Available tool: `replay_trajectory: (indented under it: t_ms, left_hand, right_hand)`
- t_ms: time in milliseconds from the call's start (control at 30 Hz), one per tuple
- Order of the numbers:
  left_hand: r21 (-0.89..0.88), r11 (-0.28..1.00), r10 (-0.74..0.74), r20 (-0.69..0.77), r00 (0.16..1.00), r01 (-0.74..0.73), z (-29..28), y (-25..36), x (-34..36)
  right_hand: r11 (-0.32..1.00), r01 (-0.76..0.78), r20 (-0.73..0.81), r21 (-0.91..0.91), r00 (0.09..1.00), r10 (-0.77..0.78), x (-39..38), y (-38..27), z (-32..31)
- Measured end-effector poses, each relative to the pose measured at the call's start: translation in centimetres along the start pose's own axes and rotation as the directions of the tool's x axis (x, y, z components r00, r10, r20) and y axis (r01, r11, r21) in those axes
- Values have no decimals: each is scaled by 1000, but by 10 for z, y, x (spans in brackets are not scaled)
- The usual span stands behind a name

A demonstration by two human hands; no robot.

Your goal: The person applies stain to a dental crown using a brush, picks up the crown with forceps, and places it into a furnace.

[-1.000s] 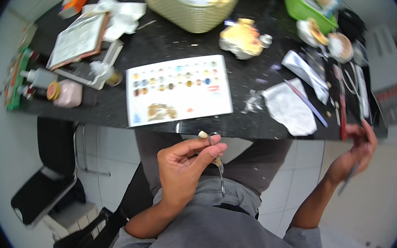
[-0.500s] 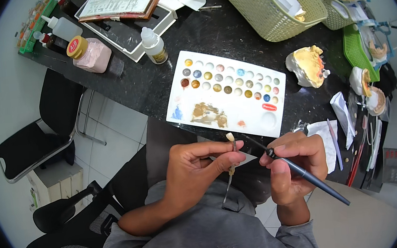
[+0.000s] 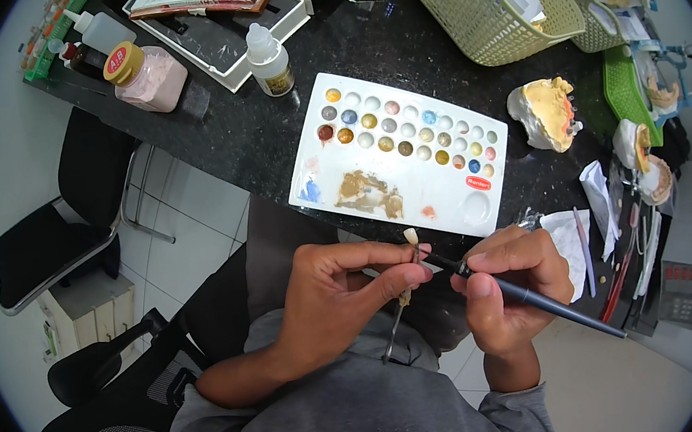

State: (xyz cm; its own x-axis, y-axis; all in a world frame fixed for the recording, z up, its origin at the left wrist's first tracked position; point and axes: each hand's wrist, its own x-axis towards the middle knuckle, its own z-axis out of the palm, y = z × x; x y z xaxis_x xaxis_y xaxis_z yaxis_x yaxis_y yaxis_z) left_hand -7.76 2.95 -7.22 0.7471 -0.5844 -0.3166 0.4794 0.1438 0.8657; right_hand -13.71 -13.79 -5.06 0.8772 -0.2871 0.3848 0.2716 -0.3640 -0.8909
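A: What is held by the 2 hands?
B: A thin metal holder (image 3: 397,325) with a small tooth (image 3: 410,235) on top is pinched in the left hand (image 3: 334,301). A dark brush (image 3: 532,298) is gripped in the right hand (image 3: 504,279).
A: Where?
B: Just below the white paint tray (image 3: 454,196) on the desk (image 3: 270,135).

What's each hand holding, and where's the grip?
Left hand: thin metal holder carrying a small tooth-like piece, pinched near its upper end. Right hand: dark brush, gripped pen-style near the tip end.

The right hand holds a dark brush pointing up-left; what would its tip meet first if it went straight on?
Probably the small cream tooth held by the left hand; depth is unclear.
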Motion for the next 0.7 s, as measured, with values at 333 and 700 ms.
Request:
replay_trajectory:
  t_ms: [333, 700]
  left_hand:
    - [-26, 999, -40, 15, 999, 41, 0, 3, 0]
    - [-29, 999, -37, 17, 999, 37, 0, 3, -1]
  right_hand:
    - [996, -72, -75, 46, 994, 75, -1, -2, 4]
    - [994, -93, -76, 56, 992, 98, -1, -2, 5]
